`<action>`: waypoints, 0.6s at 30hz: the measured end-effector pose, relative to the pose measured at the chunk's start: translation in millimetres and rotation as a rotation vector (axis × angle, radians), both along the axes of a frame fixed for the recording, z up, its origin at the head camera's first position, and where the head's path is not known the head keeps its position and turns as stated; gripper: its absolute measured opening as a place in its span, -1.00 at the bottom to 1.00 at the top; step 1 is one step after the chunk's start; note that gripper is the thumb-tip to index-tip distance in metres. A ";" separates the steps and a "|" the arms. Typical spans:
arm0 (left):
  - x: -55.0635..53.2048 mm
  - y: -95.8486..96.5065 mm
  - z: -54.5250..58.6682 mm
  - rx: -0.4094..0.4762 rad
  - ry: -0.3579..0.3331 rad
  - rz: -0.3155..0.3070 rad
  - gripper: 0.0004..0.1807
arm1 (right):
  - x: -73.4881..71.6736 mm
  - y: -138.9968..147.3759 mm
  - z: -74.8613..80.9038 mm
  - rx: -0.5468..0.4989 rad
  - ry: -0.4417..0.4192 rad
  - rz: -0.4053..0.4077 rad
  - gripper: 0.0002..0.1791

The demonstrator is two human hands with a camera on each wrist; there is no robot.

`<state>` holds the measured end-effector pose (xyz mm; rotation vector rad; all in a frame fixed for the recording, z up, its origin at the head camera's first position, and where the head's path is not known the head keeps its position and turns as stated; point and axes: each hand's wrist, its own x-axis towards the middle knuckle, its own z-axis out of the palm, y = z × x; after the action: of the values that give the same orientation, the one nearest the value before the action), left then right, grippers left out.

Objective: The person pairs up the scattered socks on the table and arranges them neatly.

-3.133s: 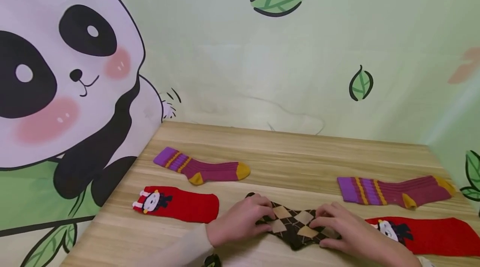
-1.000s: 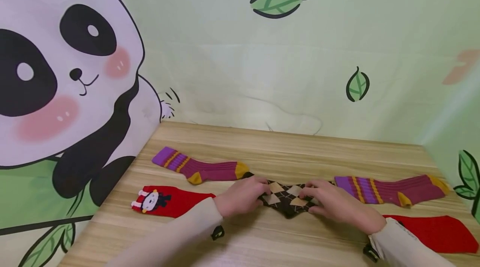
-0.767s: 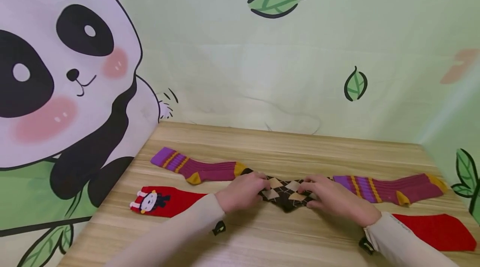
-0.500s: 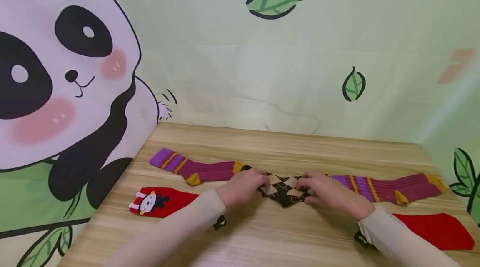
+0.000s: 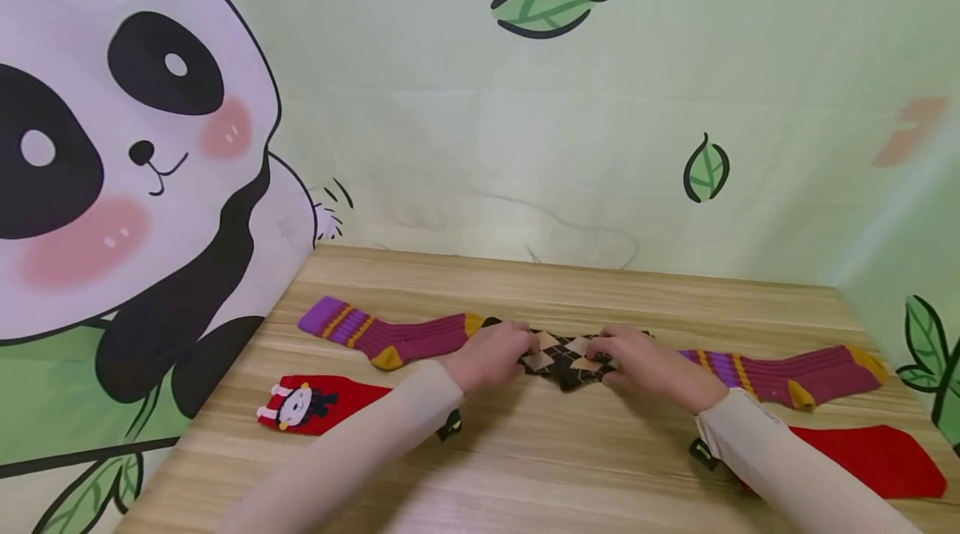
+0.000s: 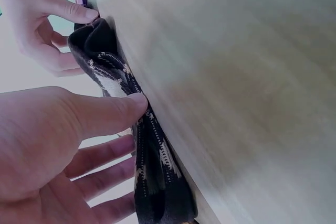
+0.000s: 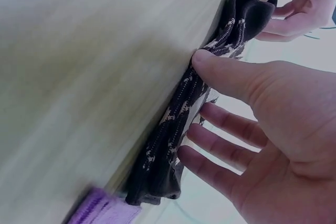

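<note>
Argyle sock (image 5: 564,359), dark brown with tan and beige diamonds: at mid-table, laid crosswise, dark heel pointing toward the person. Left hand (image 5: 493,355) pinches it toward the dark toe end; right hand (image 5: 648,367) pinches it toward the cuff end. Wrist views: each thumb presses the near edge, the other fingers on the far side; two layered edges show along the sock.

Left striped sock (image 5: 427,338), maroon and purple with yellow toe and heel: its toe is at the argyle sock's toe; contact cannot be told. Right striped sock (image 5: 772,376): cuff partly behind the right hand. Left red sock (image 5: 337,402), animal face near one end, runs behind the left sleeve (image 5: 375,442); right red sock (image 5: 877,459) is partly covered by the right sleeve (image 5: 787,459). Surface: wood-grain table (image 5: 540,484). Behind: pale green backdrop (image 5: 435,117) with panda (image 5: 247,217).
</note>
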<state>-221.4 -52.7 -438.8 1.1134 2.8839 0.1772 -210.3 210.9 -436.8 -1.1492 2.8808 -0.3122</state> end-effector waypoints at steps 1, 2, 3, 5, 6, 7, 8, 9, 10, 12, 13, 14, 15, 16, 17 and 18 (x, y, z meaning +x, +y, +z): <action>-1.5 0.4 -0.1 0.002 -0.002 0.002 -0.71 | -1.8 0.1 -0.1 0.002 0.005 -0.001 -0.65; -2.7 0.9 0.1 0.004 -0.005 0.005 -0.71 | -3.5 -0.1 -0.2 0.002 0.008 -0.001 -0.65; -3.9 1.4 0.0 0.006 -0.009 0.007 -0.71 | -5.2 -0.2 -0.5 0.005 0.014 0.000 -0.65; -6.5 2.5 -0.2 0.004 -0.012 0.012 -0.72 | -8.0 -0.5 -0.4 0.009 0.022 0.005 -0.65; -8.1 3.2 -0.8 0.002 -0.013 0.013 -0.72 | -9.4 -0.5 -0.5 0.011 0.025 0.006 -0.65; -9.6 3.9 -0.9 -0.001 -0.015 0.017 -0.72 | -10.7 -0.7 -0.4 0.013 0.028 0.006 -0.65; -11.2 4.7 -1.0 -0.002 -0.015 0.020 -0.72 | -11.9 -1.0 -0.1 0.015 0.030 0.005 -0.65; -13.1 5.8 -0.9 -0.003 -0.014 0.022 -0.72 | -13.1 -1.0 0.1 0.016 0.032 0.003 -0.65; -15.1 6.9 -1.1 -0.002 -0.014 0.024 -0.72 | -14.4 -0.8 0.6 0.017 0.033 -0.001 -0.65; -19.4 9.5 -1.5 0.002 -0.014 0.028 -0.72 | -16.9 0.0 0.9 0.012 0.029 -0.015 -0.65; -21.4 11.0 -1.7 0.002 -0.017 0.033 -0.72 | -18.6 0.5 0.6 0.008 0.026 -0.020 -0.65; -23.2 12.3 -1.8 0.002 -0.018 0.037 -0.72 | -20.3 1.0 0.2 0.008 0.026 -0.024 -0.65; -24.7 13.4 -1.7 -0.001 -0.017 0.041 -0.72 | -22.0 1.4 -0.2 0.005 0.023 -0.031 -0.66; -26.1 14.3 -1.9 -0.003 -0.018 0.047 -0.73 | -23.8 1.7 -0.4 0.003 0.024 -0.033 -0.66; -27.7 15.2 -2.0 -0.008 -0.015 0.051 -0.73 | -25.7 1.8 -0.7 0.002 0.024 -0.035 -0.66; -29.3 15.9 -2.0 -0.010 -0.012 0.055 -0.74 | -27.7 1.7 -0.3 0.003 0.030 -0.030 -0.66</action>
<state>-250.6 -36.9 -440.7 1.0293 2.9033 0.1713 -237.9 212.6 -437.1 -1.1208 2.9256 -0.2932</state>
